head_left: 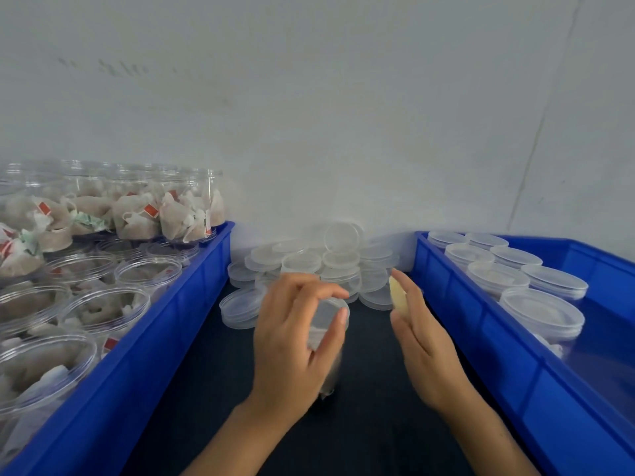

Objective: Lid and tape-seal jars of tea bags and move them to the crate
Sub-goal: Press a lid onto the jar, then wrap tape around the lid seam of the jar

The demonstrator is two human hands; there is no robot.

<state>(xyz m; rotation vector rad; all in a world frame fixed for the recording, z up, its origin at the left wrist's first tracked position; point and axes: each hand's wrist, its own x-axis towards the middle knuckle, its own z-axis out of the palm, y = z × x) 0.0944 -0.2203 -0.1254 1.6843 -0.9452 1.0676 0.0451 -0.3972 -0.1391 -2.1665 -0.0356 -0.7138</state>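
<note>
At the centre of the frame the left hand [292, 334] curls its fingers [338, 319] and thumb round the lid [328, 312] of a clear jar [326, 341], apparently steadying it for sealing. The jar is blurred. Just to the right, the right hand [417, 333] keeps its fingers [407, 288] nearly straight and close together, holding a pale yellowish piece, probably tape [397, 293], against them. Behind both hands lies a heap of spare lids [319, 262] on the dark counter [220, 372]. At left, a blue crate [165, 338] holds open jars of tea bags [137, 211]; at right, a second blue crate [481, 338] holds lidded jars [541, 312].
</note>
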